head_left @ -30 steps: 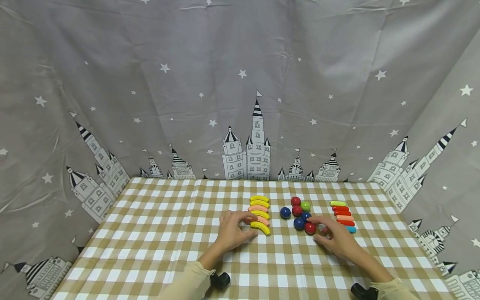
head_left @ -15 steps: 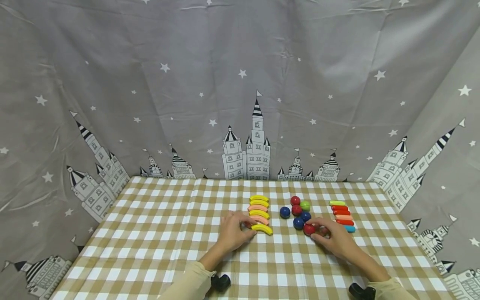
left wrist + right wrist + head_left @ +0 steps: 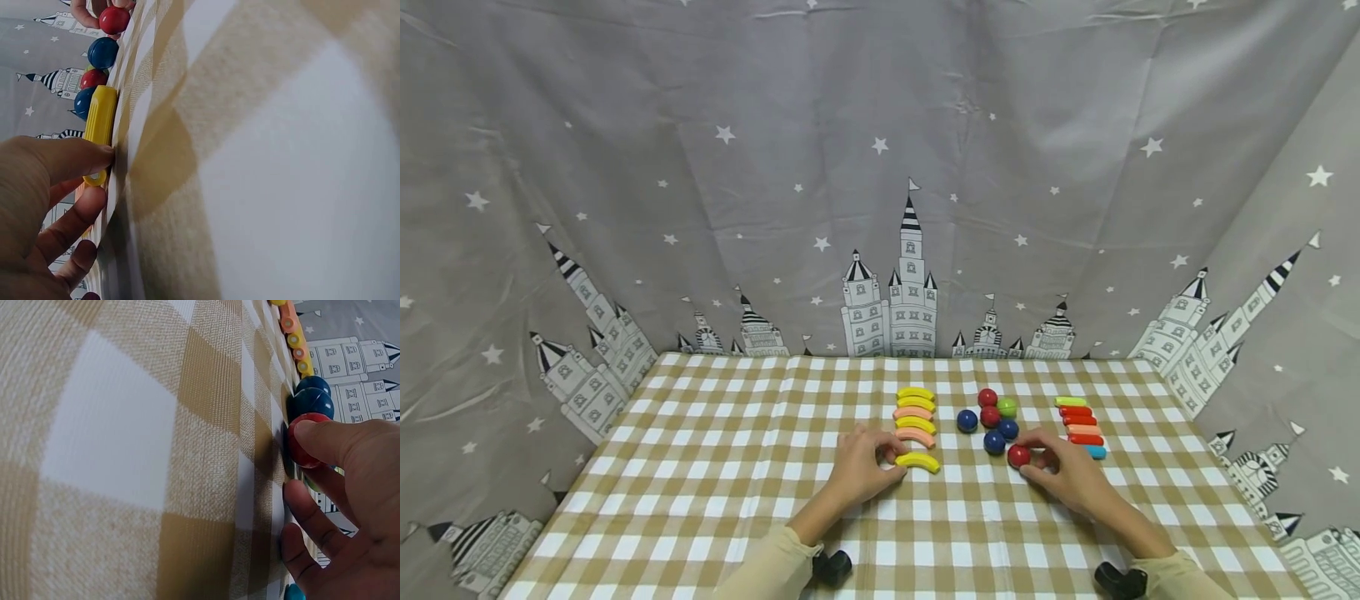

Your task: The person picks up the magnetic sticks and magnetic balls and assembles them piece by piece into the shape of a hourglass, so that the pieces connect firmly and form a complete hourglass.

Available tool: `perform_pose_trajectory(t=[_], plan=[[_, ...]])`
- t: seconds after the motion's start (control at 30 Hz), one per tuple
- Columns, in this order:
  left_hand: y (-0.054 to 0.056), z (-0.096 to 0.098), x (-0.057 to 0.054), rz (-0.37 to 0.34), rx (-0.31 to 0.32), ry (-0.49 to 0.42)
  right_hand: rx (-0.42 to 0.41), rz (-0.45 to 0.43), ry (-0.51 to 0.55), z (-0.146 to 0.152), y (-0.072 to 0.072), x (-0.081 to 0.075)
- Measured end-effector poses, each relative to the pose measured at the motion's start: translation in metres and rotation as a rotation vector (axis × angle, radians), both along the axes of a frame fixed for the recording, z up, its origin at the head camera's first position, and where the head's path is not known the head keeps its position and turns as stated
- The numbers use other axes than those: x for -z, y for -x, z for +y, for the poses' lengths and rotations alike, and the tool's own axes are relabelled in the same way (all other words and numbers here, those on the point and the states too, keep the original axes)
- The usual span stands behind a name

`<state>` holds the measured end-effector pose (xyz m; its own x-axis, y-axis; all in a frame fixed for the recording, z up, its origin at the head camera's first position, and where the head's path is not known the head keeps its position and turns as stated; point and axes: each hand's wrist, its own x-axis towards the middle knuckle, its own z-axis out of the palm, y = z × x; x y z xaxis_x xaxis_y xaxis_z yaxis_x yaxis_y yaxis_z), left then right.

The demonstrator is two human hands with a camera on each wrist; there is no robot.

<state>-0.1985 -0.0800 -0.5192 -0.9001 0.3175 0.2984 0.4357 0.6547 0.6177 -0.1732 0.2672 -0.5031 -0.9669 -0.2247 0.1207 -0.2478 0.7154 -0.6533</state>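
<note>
1. The nearest yellow piece [image 3: 922,463] now sits apart from the lower pink piece [image 3: 914,437]; a second ago they lay against each other, and a strip of the cloth-covered desk [image 3: 715,467] shows between them now.
2. Over on the right side, the red ball [image 3: 1018,456] has parted from the blue ball [image 3: 993,442] it was nestled beside, leaving a narrow gap.
3. To my eye, that means each hand is singling out one item from its group, both at the same time. The other balls stay bunched, and the straight sticks [image 3: 1086,439] keep their row beyond the right hand [image 3: 1070,477].
4. The left hand [image 3: 858,463] reaches in from the near left, its fingers clamped on the left end of that yellow piece; the spare ones curl loosely behind it.
5. The right hand mirrors it from the near right, its fingers pinched round the red ball, the others bent toward the cloth and holding nothing.
6. I can't tell whether either item is off the surface or still resting on it.
</note>
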Motion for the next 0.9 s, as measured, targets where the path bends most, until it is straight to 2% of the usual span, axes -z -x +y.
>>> perform_pose_trajectory(t=[0.27, 0.47, 0.57, 0.77, 0.83, 0.9], plan=[[-0.004, -0.004, -0.002, -0.017, 0.012, -0.002, -0.011, 0.01, 0.02, 0.003, -0.001, -0.001], [-0.006, -0.001, -0.008, -0.022, 0.049, 0.087, -0.016, 0.007, 0.025, 0.003, -0.002, -0.001], [-0.003, 0.003, -0.014, -0.043, 0.12, 0.13, -0.021, 0.006, 0.026, 0.003, -0.002, 0.0], [0.006, 0.009, -0.023, -0.081, 0.336, 0.131, -0.016, -0.001, 0.023, 0.002, -0.001, 0.001], [0.008, 0.011, -0.025, -0.085, 0.369, 0.156, -0.013, -0.004, 0.02, 0.002, -0.001, 0.0], [0.009, 0.014, -0.026, -0.073, 0.377, 0.206, -0.011, -0.007, 0.017, 0.001, 0.0, 0.0]])
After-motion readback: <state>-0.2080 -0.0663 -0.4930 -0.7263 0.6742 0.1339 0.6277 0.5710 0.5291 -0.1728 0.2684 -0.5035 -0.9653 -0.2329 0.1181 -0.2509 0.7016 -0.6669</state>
